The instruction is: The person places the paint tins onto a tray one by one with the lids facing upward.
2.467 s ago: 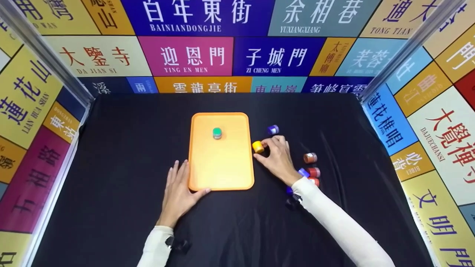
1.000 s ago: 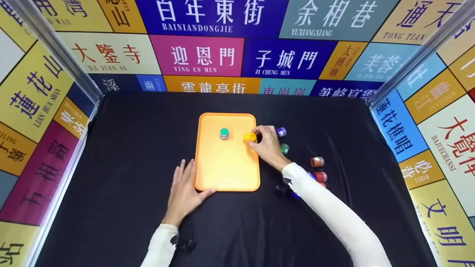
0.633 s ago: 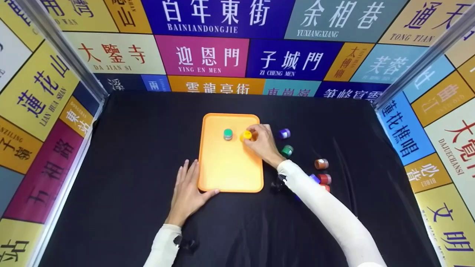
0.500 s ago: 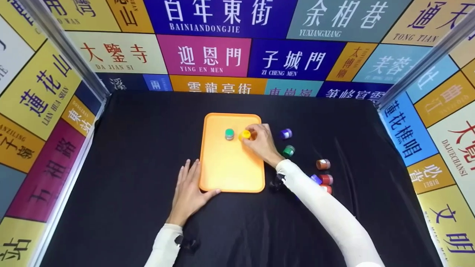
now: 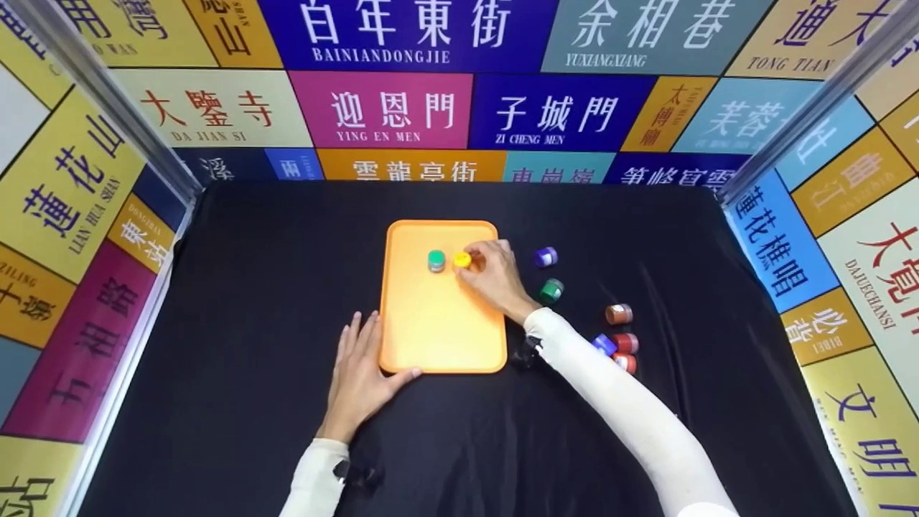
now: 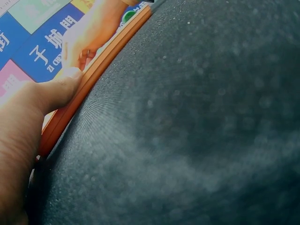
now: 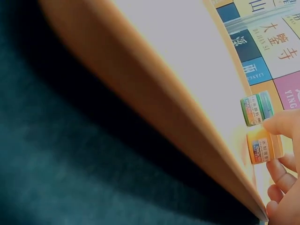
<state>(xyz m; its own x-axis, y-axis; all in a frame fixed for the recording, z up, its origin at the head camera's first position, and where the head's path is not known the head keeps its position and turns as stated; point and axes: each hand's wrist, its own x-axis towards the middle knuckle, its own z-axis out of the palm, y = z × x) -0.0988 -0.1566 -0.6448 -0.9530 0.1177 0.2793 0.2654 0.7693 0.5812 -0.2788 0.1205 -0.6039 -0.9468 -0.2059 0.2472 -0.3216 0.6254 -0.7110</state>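
An orange tray [image 5: 441, 330] lies on the black cloth. On its far part, a green-lidded paint jar [image 5: 436, 261] stands upright. My right hand [image 5: 497, 278] pinches a yellow paint jar [image 5: 461, 260] between thumb and fingers, just right of the green one. In the right wrist view the yellow paint jar [image 7: 262, 146] looks upright, its label showing, near the green paint jar [image 7: 257, 108]. Whether its base touches the tray is hard to tell. My left hand [image 5: 359, 380] rests at the tray's near left corner, fingers straight along the side, thumb [image 6: 63, 89] on the near rim.
Right of the tray lie more paint jars: purple [image 5: 546, 256], dark green [image 5: 551, 290], brown [image 5: 619, 314], red [image 5: 626, 342], blue [image 5: 604, 345] and orange-red [image 5: 626, 362]. Panels with printed signs [image 5: 391, 108] wall the table at the back and sides.
The right hand has carried the yellow paint jar leftward from beside the tray, over its right rim, to beside the green jar. The left hand has kept its place; the head view shifted slightly.
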